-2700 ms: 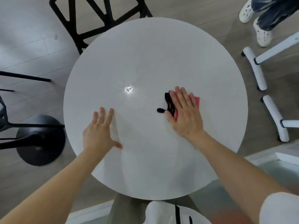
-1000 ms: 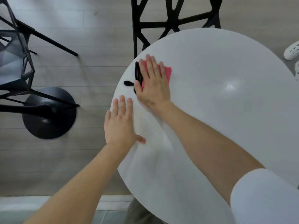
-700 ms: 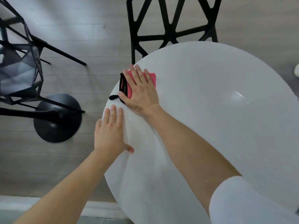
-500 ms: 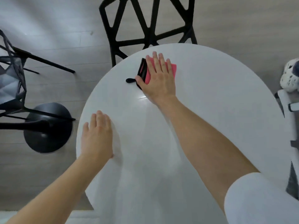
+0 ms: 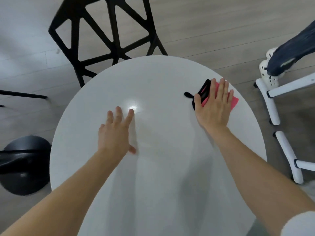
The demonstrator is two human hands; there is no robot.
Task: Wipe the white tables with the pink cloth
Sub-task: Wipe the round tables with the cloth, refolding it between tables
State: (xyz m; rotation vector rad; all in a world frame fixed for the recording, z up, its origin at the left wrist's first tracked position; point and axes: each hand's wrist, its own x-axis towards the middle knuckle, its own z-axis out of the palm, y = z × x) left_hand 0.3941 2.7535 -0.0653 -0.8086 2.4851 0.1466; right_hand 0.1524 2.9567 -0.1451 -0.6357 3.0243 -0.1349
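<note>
A round white table (image 5: 162, 79) fills the middle of the view. My right hand (image 5: 214, 108) presses flat, fingers straight, on a folded pink cloth (image 5: 233, 101) with a black edge and loop, near the table's far right rim. Most of the cloth is hidden under the palm. My left hand (image 5: 115, 132) lies flat on the tabletop near its centre, fingers spread, holding nothing.
A black lattice chair (image 5: 105, 36) stands beyond the table's far left edge. A black round pedestal base (image 5: 23, 166) sits on the floor at left. White chair legs (image 5: 271, 103) and another person's leg and white shoe (image 5: 271, 77) are at right.
My right hand has slid the cloth from the table's far left edge across to the far right rim. My left hand shifted from the left rim toward the table's centre.
</note>
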